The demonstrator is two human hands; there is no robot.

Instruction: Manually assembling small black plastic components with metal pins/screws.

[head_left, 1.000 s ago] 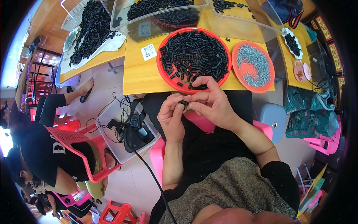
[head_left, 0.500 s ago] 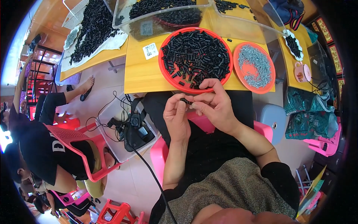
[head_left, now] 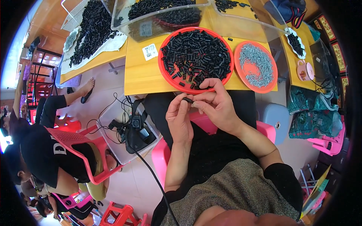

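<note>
Over my lap, just below the table's front edge, my left hand (head_left: 181,116) pinches a small black plastic cylinder (head_left: 187,100) between thumb and fingers. My right hand (head_left: 217,105) meets it at the cylinder's right end, thumb and index finger closed together. Whatever lies between those right fingertips is too small to make out. Right beyond both hands stands a red basin (head_left: 161,66) heaped with similar black cylinders (head_left: 196,52). To its right, an orange plate (head_left: 252,70) carries a pile of small silvery metal pieces (head_left: 260,58), perhaps screws.
Clear plastic bins (head_left: 166,28) with more black pieces stand behind the basin. Another heap (head_left: 92,34) covers a white cloth at left. A crate (head_left: 109,132) with a bag and cables sits on the floor. A person (head_left: 45,150) sits at left on a red chair.
Both hands keep their hold at nearly the same spot, with only slight finger movement. The whole view has shifted a little.
</note>
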